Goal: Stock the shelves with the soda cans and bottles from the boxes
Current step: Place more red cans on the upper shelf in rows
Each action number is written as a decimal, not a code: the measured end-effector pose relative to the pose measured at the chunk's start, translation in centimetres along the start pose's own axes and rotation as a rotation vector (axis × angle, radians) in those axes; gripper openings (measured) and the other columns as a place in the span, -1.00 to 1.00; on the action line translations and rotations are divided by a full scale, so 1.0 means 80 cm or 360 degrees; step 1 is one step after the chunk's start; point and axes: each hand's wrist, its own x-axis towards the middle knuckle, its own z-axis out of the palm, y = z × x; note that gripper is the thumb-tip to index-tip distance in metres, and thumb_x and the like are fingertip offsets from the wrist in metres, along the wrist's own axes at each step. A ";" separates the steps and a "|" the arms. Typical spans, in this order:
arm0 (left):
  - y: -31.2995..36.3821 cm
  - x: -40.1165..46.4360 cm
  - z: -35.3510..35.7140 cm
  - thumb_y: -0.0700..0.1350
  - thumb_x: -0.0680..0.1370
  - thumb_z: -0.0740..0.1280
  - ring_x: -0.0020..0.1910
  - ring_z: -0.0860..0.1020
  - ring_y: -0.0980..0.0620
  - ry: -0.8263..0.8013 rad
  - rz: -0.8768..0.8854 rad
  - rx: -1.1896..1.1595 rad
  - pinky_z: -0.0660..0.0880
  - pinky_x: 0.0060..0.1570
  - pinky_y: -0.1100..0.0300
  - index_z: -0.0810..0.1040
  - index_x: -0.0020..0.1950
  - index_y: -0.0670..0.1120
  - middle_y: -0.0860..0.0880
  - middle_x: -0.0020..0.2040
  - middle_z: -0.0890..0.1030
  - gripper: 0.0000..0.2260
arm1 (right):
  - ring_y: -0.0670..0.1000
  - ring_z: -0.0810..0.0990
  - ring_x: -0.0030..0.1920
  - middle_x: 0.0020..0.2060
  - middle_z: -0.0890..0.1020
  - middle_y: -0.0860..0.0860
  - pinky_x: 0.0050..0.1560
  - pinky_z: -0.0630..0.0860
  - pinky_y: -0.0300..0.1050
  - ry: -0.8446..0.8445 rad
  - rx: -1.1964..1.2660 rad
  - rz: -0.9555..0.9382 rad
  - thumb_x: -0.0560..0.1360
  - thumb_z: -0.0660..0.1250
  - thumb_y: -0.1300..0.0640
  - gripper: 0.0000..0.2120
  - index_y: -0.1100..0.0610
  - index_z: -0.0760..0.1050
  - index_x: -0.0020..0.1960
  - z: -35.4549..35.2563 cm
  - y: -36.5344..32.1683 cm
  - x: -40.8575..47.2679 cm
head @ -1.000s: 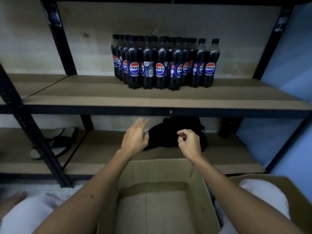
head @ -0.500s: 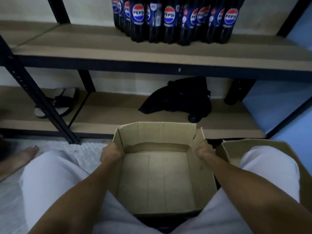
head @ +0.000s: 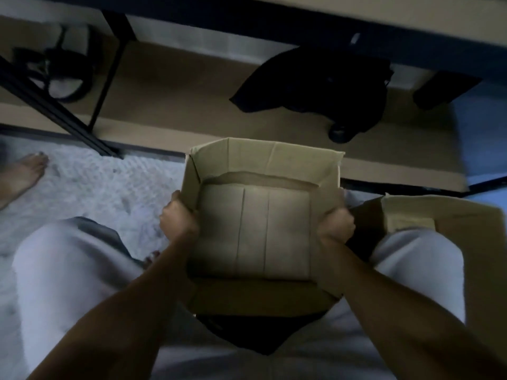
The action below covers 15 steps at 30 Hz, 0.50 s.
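An open cardboard box point(head: 263, 157) with nothing inside sits between my knees, in front of the low shelf point(head: 170, 86). My left hand point(head: 177, 218) grips the box's left wall, fingers curled over its rim. My right hand point(head: 336, 224) grips the right wall the same way. No bottles or cans are in view now.
A second open cardboard box point(head: 450, 215) stands at the right by my right knee. A black bag point(head: 323, 86) and sandals point(head: 64, 75) lie on the low shelf. A black shelf post point(head: 46, 105) slants at left. A bare foot point(head: 23, 171) rests on the white rug point(head: 96, 187).
My view has tilted down, so the bottles on the upper shelf have left the frame. My hands came down from near the shelf and took hold of the box's two side walls.
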 end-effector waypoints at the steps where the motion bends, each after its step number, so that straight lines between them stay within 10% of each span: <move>1: 0.001 -0.001 -0.007 -0.24 0.57 0.23 0.09 0.55 -0.29 -0.0038 -0.0040 -0.0035 0.47 0.09 -0.08 0.50 0.20 -0.17 -0.26 0.07 0.60 -0.79 | 0.26 0.55 0.18 0.20 0.55 0.26 0.14 0.46 0.06 -0.0016 -0.0023 0.0049 0.63 0.19 0.18 -0.65 0.15 0.42 0.40 -0.008 -0.001 -0.004; 8: -0.016 -0.005 -0.106 -0.34 0.44 0.21 0.09 0.58 -0.24 0.0009 -0.0302 -0.0302 0.51 0.14 -0.05 0.59 0.17 -0.14 -0.23 0.06 0.65 -0.65 | 0.25 0.55 0.19 0.22 0.59 0.17 0.19 0.48 0.05 -0.0133 -0.0097 -0.0115 0.57 0.20 0.27 -0.50 -0.06 0.38 0.47 -0.051 -0.048 -0.034; 15: -0.046 -0.001 -0.206 -0.37 0.39 0.13 0.09 0.58 -0.15 0.0207 -0.0534 -0.0521 0.45 0.02 0.14 0.62 0.19 -0.07 -0.17 0.06 0.67 -0.52 | 0.23 0.54 0.21 0.23 0.57 0.22 0.10 0.36 -0.25 -0.0464 -0.0032 -0.0344 0.58 0.18 0.29 -0.55 0.20 0.37 0.46 -0.058 -0.138 -0.083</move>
